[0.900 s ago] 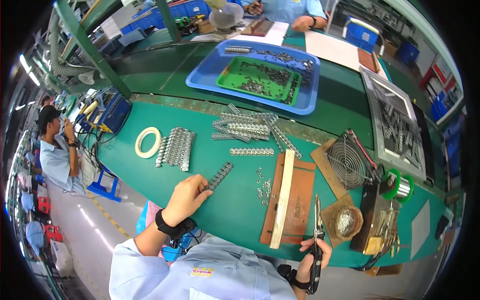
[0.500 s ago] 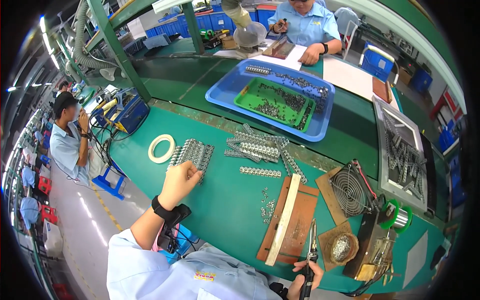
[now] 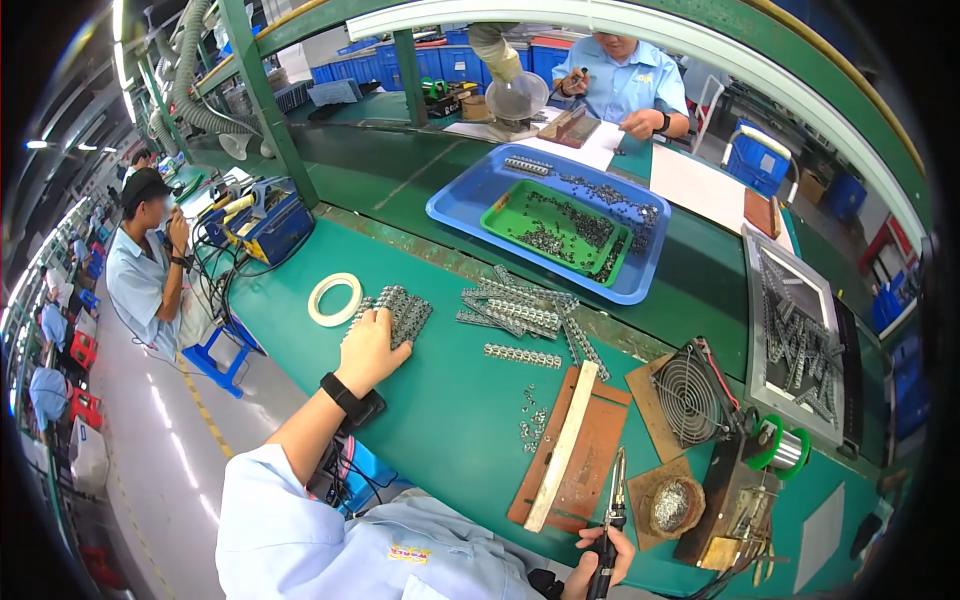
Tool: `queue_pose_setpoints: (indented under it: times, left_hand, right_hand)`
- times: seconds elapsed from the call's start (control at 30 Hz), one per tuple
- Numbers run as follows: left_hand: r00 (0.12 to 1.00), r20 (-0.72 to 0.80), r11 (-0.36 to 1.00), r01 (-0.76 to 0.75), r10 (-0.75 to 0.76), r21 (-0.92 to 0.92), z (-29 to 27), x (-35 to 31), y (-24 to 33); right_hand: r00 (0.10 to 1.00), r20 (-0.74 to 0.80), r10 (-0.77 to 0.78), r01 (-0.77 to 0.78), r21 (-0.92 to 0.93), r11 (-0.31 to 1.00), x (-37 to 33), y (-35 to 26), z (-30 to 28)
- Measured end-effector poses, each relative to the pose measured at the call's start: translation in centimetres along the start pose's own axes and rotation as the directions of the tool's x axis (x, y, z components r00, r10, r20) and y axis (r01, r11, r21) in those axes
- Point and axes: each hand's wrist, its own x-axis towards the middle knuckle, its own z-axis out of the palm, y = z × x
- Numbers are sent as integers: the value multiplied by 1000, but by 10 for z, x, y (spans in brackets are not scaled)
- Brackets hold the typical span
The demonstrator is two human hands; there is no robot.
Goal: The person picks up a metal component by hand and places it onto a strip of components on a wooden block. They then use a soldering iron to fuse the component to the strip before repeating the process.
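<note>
Pinching the dark handle of a soldering iron [image 3: 616,513] between thumb and fingers, the right hand [image 3: 607,563] is at the near edge of the green worktop [image 3: 450,420]; the tool's slim tip points up and away from the person. Just left of the iron lies a reddish-brown board [image 3: 598,450] with a pale wooden bar [image 3: 562,447] laid along it. To the right, a rough brown bowl [image 3: 685,503] holds silvery material, with a green-ended spool [image 3: 792,450] a little beyond. Left of the board, loose metal bits [image 3: 533,430] are scattered. Farther out on the right is a fan [image 3: 690,395] with a wire guard. Over to the left, the left hand [image 3: 373,352] reaches onto a block of metal strips [image 3: 408,312] set side by side, its fingers bent; the back of the hand hides its grip, so I cannot tell whether it pinches a strip. To the right of the block lies a single strip [image 3: 522,355]; to the left, a cream ring of tape [image 3: 313,300]. Beyond the single strip is a jumbled pile of strips [image 3: 515,305]. Past the worktop's far edge, a blue tray [image 3: 450,203] carries a green tray [image 3: 496,215] and many small dark parts. Farthest, a co-worker [image 3: 625,85] wears a light blue shirt.
</note>
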Motion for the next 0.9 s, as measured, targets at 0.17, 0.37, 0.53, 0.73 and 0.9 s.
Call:
queue_pose_setpoints:
  times: [0.17, 0.37, 0.53, 0.73, 0.9]
  left_hand:
    - [999, -16, 999, 47, -47, -21, 1, -2, -8]
    - [998, -16, 996, 56, -58, -67, 6, -2, -10]
    - [998, -63, 996, -19, 14, -90, 15, -5, -13]
    - [999, -36, 996, 33, -35, -78, 6, -7, -5]
    - [997, -53, 978, 42, -54, -204, 7, -10, -5]
  right_hand:
    - [999, 18, -28, 27, 21, 999, -1, 1, 0]
    - [1000, 12, 13, -13, 13, 1000, -2, -3, 0]
    - [1000, -2, -8, 8, 1, 1000, -2, 0, 2]
    - [999, -25, 44, -45, -9, 999, -3, -5, 5]
    - [997, -29, 67, -68, -30, 997, -3, -7, 6]
